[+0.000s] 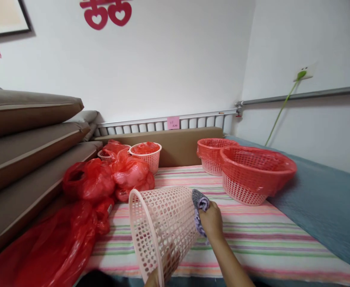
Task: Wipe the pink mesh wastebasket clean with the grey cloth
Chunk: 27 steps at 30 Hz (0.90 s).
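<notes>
Basket [177, 211], pale pink and perforated, was tipped sideways over the striped cloth [267, 247], its long axis running from mouth at left to base at right. The right hand [212, 221], fingers clamped on a grey-lilac rag [198, 199], was nearer the base; the left hand [171, 257] reached through the mouth, its fingers too obscured by mesh to tell their state.

Head-worn view | faces forward and down across a striped sheet [267, 241] | pink basket [172, 211] close, white wall [177, 59] beyond
</notes>
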Each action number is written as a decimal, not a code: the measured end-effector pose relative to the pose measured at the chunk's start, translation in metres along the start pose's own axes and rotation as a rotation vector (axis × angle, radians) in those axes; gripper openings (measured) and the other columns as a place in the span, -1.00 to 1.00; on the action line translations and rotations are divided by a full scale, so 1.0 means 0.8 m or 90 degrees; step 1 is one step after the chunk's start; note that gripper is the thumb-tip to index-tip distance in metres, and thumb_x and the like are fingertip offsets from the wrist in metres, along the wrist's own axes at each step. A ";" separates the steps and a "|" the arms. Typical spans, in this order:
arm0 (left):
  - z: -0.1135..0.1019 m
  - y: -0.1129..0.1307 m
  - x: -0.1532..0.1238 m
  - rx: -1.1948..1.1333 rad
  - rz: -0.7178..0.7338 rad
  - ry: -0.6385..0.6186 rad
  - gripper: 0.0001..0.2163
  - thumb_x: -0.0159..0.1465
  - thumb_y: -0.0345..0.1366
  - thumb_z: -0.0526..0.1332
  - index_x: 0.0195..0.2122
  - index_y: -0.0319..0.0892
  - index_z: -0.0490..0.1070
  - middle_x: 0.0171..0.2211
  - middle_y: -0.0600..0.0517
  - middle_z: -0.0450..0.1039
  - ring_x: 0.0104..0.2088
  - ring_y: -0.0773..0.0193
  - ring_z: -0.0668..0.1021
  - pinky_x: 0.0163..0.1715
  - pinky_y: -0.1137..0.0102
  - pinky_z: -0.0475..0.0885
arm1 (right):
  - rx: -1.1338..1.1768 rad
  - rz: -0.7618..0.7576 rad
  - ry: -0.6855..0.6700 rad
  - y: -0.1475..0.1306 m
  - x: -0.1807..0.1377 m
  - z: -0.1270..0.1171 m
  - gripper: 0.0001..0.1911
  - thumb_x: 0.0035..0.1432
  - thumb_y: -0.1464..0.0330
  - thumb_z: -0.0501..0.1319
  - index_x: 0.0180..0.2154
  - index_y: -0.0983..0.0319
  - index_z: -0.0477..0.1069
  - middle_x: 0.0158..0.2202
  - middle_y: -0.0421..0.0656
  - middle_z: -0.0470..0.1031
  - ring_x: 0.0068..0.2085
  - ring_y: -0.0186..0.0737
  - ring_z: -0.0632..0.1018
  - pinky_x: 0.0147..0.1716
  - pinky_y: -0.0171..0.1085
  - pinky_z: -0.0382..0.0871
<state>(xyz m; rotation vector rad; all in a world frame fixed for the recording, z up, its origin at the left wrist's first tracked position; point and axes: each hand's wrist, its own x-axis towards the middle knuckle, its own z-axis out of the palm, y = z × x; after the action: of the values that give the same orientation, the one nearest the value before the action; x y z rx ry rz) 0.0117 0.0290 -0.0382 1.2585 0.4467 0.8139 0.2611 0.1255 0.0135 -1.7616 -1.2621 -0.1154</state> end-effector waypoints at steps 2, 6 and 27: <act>0.015 0.021 0.006 -0.019 0.008 0.054 -0.20 -0.03 -0.14 0.44 0.24 0.07 0.17 0.28 -0.08 0.18 0.31 -0.17 0.11 0.28 -0.04 -0.12 | 0.004 -0.008 0.003 0.000 0.000 0.000 -0.73 -0.04 0.48 0.12 -0.27 0.29 0.50 -0.35 -0.03 0.49 -0.31 -0.09 0.50 -0.30 -0.25 0.35; 0.046 0.075 0.029 -0.055 0.073 0.197 -0.11 -0.03 -0.19 0.44 0.30 -0.05 0.03 0.28 -0.16 0.17 0.28 -0.13 0.19 0.28 0.02 -0.02 | 0.008 -0.016 0.008 0.001 0.000 0.001 -0.73 -0.06 0.47 0.12 -0.28 0.28 0.50 -0.35 -0.02 0.50 -0.32 -0.09 0.50 -0.32 -0.25 0.34; 0.025 0.028 0.041 -0.027 0.099 0.162 -0.30 0.00 -0.10 0.43 0.18 0.01 0.25 0.15 -0.15 0.36 0.17 -0.11 0.38 0.22 -0.01 0.12 | 0.235 -0.078 -0.034 -0.083 -0.049 -0.012 -0.61 -0.12 0.46 0.12 -0.18 0.23 0.48 -0.21 -0.03 0.49 -0.15 -0.01 0.47 -0.10 -0.09 0.36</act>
<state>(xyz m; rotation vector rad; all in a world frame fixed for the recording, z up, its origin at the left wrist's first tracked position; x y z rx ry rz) 0.0405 0.0425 -0.0067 1.1641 0.5374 1.1170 0.1951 0.0937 0.0389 -1.3795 -1.3336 0.0918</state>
